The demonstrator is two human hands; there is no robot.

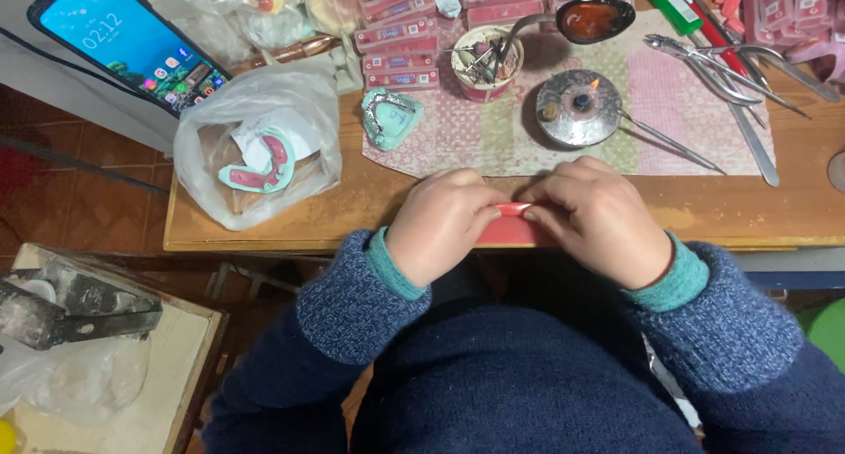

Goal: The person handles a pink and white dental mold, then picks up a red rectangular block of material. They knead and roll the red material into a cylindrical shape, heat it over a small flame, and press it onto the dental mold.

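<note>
Blue-sleeved arms bring both hands together at the counter's [290, 230] near edge, left hand [443, 221] and right hand [598, 216] pinching a pink wax sheet [513, 230]; a lit burner [579, 108] stands just beyond on patterned cloth [502, 137].

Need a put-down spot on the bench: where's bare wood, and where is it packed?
Bare wood: the front strip between the patterned mat and the table edge, right of the right hand, and a smaller patch between the plastic bag and the left hand. Crowded: the mat with the lit burner, pliers, and the back row of boxes.
</note>
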